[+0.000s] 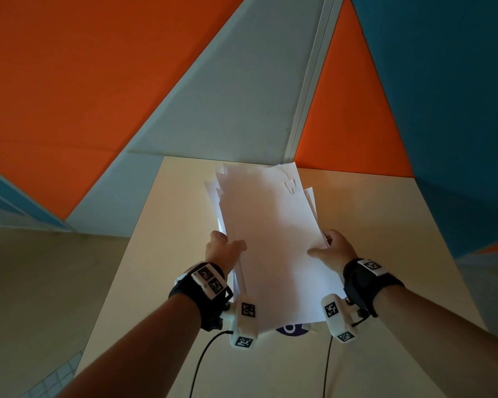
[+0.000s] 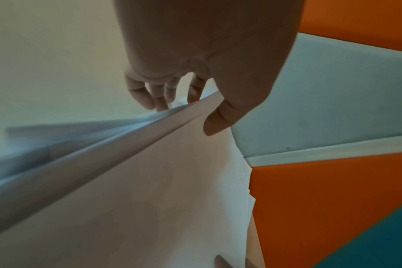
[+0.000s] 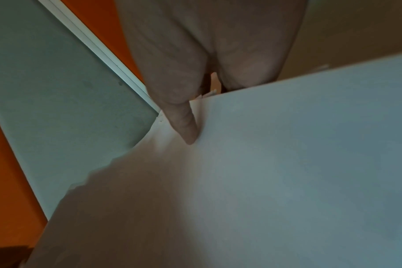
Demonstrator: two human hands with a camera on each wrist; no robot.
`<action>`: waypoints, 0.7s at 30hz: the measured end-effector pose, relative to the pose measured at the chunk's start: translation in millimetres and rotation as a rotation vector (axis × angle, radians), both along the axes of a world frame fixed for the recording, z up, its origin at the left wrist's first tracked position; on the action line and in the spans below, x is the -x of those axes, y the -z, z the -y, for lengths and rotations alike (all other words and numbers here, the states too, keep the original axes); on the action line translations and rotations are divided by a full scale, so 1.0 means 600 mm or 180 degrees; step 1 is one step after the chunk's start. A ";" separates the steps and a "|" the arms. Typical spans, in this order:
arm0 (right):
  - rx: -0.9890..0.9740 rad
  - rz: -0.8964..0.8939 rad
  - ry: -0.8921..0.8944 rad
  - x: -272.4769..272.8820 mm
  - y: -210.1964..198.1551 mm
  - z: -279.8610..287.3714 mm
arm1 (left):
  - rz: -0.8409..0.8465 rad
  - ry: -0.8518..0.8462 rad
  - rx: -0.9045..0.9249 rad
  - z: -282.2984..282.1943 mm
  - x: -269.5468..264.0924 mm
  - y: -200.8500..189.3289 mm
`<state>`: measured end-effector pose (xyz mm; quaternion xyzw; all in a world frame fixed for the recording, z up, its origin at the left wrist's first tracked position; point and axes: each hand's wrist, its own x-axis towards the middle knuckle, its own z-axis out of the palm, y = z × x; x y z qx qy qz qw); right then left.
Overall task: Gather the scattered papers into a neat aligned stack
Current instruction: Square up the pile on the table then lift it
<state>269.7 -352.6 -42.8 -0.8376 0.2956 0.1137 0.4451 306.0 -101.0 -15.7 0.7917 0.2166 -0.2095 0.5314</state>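
A loose stack of white papers (image 1: 270,234) is held above the beige table (image 1: 161,254), its far edges fanned and uneven. My left hand (image 1: 223,248) grips the stack's left edge, thumb on top and fingers underneath, as the left wrist view shows at the hand (image 2: 195,101) on the papers (image 2: 149,199). My right hand (image 1: 332,248) grips the right edge, thumb lying on the top sheet; the right wrist view shows the hand (image 3: 188,127) with its thumb pressing the papers (image 3: 264,181). The fingers under the stack are hidden there.
A purple round mark (image 1: 291,330) on the table peeks out below the stack's near edge. Orange, grey and blue wall panels (image 1: 242,96) stand right behind the table's far edge. Tan floor (image 1: 41,282) lies to the left.
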 end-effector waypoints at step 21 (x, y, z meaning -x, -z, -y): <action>-0.0530 -0.0167 -0.0035 0.020 -0.026 0.011 | -0.0272 0.0385 0.0879 -0.034 0.023 0.003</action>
